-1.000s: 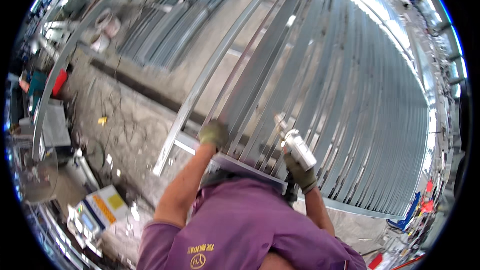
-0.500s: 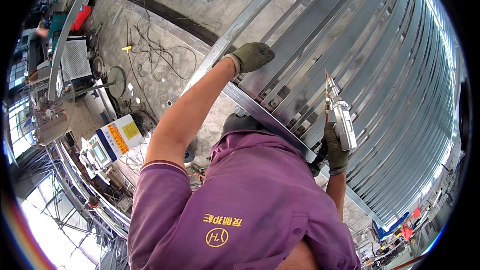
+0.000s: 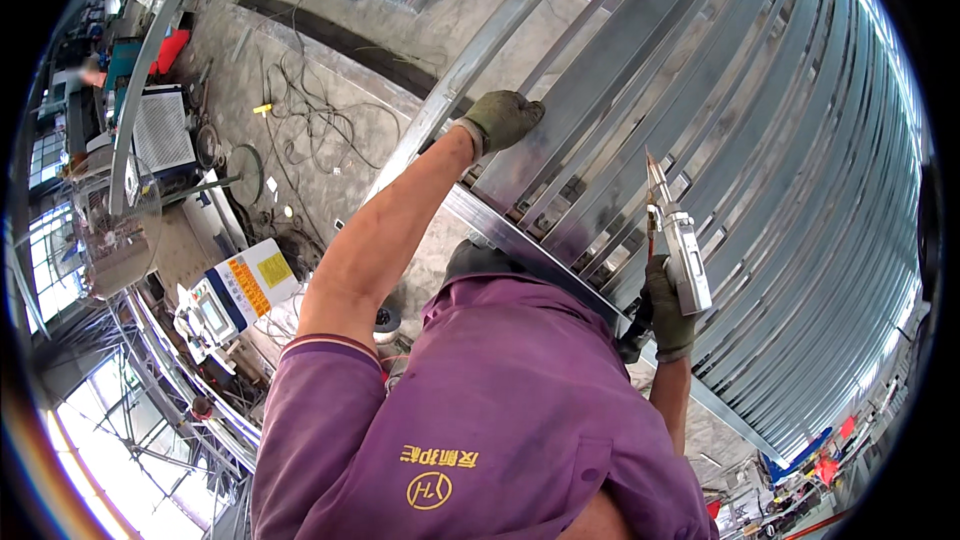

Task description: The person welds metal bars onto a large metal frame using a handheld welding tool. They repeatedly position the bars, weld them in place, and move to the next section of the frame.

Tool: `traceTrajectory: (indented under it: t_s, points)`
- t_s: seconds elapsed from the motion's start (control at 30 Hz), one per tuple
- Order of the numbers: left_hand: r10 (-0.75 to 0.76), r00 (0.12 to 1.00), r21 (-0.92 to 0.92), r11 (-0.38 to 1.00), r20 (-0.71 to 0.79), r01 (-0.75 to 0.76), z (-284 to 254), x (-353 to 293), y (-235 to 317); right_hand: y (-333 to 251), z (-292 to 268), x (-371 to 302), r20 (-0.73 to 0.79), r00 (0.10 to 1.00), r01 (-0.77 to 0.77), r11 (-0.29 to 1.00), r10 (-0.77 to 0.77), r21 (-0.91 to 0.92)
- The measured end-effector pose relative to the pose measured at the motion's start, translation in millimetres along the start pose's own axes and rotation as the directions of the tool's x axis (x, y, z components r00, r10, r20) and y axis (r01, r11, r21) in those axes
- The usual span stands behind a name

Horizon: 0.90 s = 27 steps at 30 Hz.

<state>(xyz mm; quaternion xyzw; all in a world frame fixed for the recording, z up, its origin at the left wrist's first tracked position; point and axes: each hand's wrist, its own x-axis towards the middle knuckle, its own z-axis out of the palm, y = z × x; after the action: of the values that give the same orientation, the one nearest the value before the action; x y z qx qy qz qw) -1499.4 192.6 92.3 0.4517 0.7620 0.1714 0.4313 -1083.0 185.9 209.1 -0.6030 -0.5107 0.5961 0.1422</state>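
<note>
My left hand (image 3: 503,122), in a dark green work glove, is curled closed at the near left corner of a metal frame, around a thin metal bar (image 3: 572,43) that runs into the fist. The fingertips are partly hidden. Just right of it lies a wide flat metal slat (image 3: 600,70). My right hand (image 3: 668,312), gloved alike, is wrapped around the grip of a silver-white welding gun (image 3: 686,262). The pointed copper-coloured nozzle (image 3: 655,170) is over the slats, aimed away from me; whether it touches them I cannot tell.
Many parallel metal slats (image 3: 800,190) stretch to the right, joined at a near rail (image 3: 530,240). A curved-looking rail (image 3: 470,60) bounds the left side. Loose cables (image 3: 315,110) lie on the concrete floor. A fan (image 3: 115,225) and a white-blue control box (image 3: 240,290) stand left.
The view has shifted slightly. My left fist stays at the frame corner, a little lower in the picture. The welding gun remains in my right hand, its nozzle turned slightly.
</note>
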Motion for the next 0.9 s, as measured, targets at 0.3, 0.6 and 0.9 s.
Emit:
traceTrajectory:
  t_s: [0.3,0.6,0.9]
  points:
    - [-0.015,0.977,0.292,0.955,0.212,-0.048,0,-8,32,85,-20,33,0.262,0.799,0.583,0.587,-0.542,-0.562]
    - [0.101,0.981,0.701,0.688,0.166,-0.189,-5,7,-19,27,-6,11,0.107,0.971,0.226,0.965,-0.212,-0.132]
    - [-0.068,0.997,0.425,0.902,-0.019,0.070,-8,39,-26,-57,-25,11,0.283,0.959,0.109,0.956,-0.029,-0.273]
